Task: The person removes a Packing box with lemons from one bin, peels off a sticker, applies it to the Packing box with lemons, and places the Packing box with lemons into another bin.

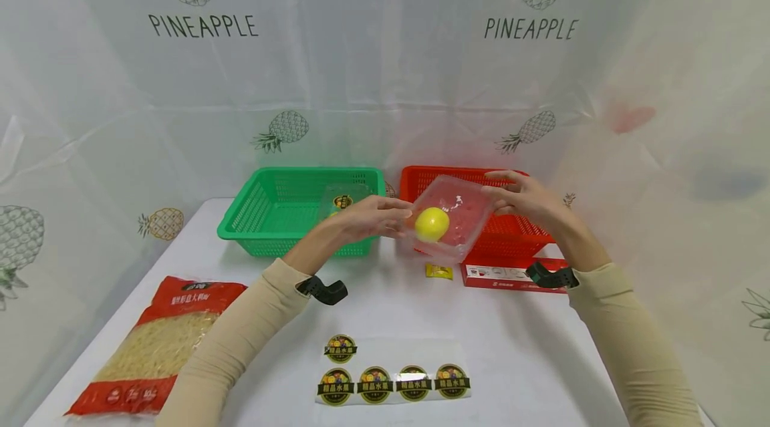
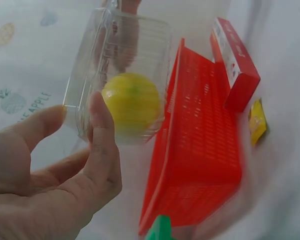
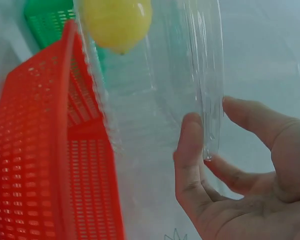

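Both hands hold a clear plastic clamshell box tilted in the air, overlapping the red basket in the head view. Inside it, a round yellow lemon lies toward the left end. My left hand pinches the left end; in the left wrist view its thumb and fingers are on either side of the box edge. At the other end my right hand pinches the rim between thumb and fingers. The box's lid and base edges lie together in the right wrist view.
A green basket at left contains another clear box with a round sticker. In front of the red basket lie a yellow packet and a red-and-white box. A sticker sheet lies nearest me, a pasta bag at left.
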Tool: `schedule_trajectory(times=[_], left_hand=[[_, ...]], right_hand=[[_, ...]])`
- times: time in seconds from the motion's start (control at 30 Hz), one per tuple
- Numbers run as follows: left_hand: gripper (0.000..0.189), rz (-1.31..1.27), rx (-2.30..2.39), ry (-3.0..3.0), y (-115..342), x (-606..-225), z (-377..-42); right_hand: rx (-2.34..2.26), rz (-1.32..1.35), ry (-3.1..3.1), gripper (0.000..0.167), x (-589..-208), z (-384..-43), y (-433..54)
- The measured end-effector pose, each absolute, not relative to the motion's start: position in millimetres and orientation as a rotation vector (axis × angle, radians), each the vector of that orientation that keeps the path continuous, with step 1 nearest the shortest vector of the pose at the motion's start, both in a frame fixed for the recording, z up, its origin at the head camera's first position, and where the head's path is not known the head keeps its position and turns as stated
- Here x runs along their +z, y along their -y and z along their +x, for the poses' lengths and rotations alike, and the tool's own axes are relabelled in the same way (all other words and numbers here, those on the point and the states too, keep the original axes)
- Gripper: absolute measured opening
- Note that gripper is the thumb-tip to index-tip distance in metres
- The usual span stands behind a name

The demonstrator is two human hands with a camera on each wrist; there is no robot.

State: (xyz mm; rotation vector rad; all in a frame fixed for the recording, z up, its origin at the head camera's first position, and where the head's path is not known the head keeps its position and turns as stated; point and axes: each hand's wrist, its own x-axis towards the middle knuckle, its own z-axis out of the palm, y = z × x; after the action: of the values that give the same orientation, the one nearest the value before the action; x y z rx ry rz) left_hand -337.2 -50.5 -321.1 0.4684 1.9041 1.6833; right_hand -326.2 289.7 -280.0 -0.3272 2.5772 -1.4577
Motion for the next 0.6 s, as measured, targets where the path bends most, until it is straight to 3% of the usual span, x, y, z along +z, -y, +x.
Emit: schedule_trajectory(times=[0.6], left_hand=[[0.047, 0.512, 1.676, -1.866, 93, -343, -308]], right_hand=[[-1.365, -0.524, -2.471, 0.057, -302, -303, -266]])
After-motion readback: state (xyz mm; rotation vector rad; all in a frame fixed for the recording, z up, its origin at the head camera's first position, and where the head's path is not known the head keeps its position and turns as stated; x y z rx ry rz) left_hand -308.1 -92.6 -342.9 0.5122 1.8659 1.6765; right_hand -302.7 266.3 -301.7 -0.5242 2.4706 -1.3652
